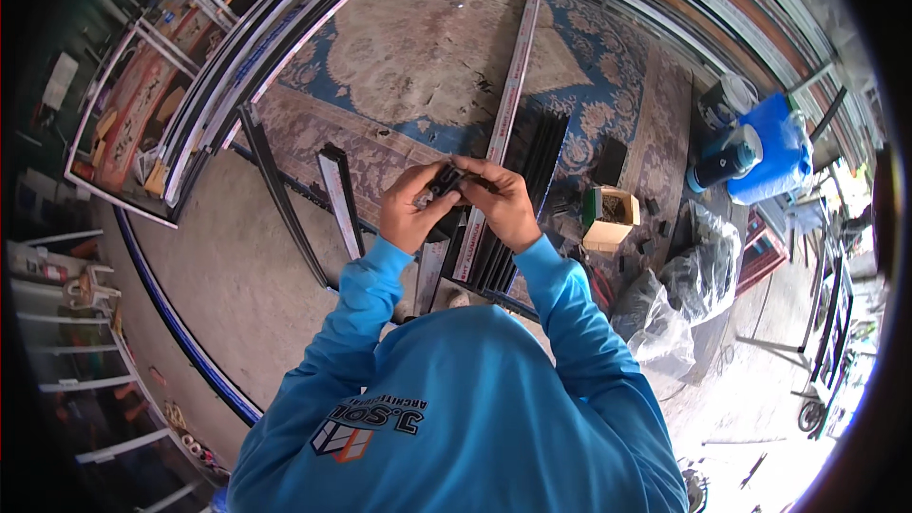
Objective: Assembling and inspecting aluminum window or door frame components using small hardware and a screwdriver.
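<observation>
Both hands meet in front of my chest around a small black part point(445, 180), perhaps a plastic or metal fitting; the fingers hide much of it. My left hand point(407, 214) pinches it from the left. On the other side, the fingers and thumb of my right hand point(508, 209) close on the same part. Beneath the hands runs a long metal profile point(513, 81) covered in pale printed film. Several black profiles point(543, 166) lie side by side just right of it. A shorter profile with a pale face point(336, 192) rests left of my left hand.
A patterned carpet point(418, 47) covers the work surface. To the right are an open cardboard box point(609, 214) of small pieces, clear plastic bags point(698, 261) and a blue jug point(777, 147). Long frame profiles point(252, 66) lie at the left; more profiles point(703, 9) are racked at the far right.
</observation>
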`<state>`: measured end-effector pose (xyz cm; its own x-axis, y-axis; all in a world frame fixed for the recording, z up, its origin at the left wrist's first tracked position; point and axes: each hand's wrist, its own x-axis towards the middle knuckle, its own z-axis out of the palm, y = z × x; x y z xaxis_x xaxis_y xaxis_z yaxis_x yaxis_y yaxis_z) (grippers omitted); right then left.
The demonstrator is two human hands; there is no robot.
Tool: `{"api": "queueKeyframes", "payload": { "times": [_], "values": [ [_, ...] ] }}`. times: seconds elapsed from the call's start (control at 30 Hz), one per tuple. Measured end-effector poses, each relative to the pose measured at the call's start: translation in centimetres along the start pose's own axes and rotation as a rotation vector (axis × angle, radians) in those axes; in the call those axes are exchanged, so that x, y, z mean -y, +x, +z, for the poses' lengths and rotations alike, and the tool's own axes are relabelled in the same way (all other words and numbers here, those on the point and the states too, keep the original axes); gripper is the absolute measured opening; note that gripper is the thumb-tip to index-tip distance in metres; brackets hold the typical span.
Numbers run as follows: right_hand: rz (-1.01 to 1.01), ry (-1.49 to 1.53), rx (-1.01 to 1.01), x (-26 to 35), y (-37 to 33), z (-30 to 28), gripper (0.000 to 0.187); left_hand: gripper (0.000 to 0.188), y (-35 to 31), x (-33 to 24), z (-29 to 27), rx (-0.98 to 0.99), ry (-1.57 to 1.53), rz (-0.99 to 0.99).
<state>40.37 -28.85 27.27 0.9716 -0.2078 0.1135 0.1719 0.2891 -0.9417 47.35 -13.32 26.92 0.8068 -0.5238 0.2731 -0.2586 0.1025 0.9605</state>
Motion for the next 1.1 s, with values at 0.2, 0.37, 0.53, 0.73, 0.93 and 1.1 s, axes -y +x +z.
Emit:
{"api": "queueKeyframes", "payload": {
  "times": [0.2, 0.37, 0.53, 0.73, 0.93, 1.1],
  "values": [
    [0.156, 0.009, 0.003, 2.2, 0.0, 1.4, 0.035, 0.045, -1.1, -0.9, 0.6, -0.201, 0.372, 0.216],
    [0.128, -0.126, 0.019, 1.5, 0.2, 1.0, 0.037, 0.049, -1.4, 0.3, 0.9, -0.179, 0.391, 0.237],
    [0.161, -0.156, 0.049, 2.2, 0.0, 0.7, 0.036, 0.05, -1.7, -0.5, 0.8, -0.151, 0.395, 0.155],
    [0.174, -0.108, 0.088, 2.1, -0.2, 0.5, 0.039, 0.047, -1.9, -0.4, -0.1, -0.105, 0.342, 0.192],
    [0.149, -0.259, 0.18, 3.1, 0.0, 0.4, 0.039, 0.039, -1.7, 0.3, -1.3, -0.063, -0.361, -0.274],
    [-0.073, -0.562, 0.108, 3.8, 0.9, 1.4, 0.037, 0.048, -1.5, 0.9, -1.4, 0.093, -0.206, -0.278]
  ]
}}
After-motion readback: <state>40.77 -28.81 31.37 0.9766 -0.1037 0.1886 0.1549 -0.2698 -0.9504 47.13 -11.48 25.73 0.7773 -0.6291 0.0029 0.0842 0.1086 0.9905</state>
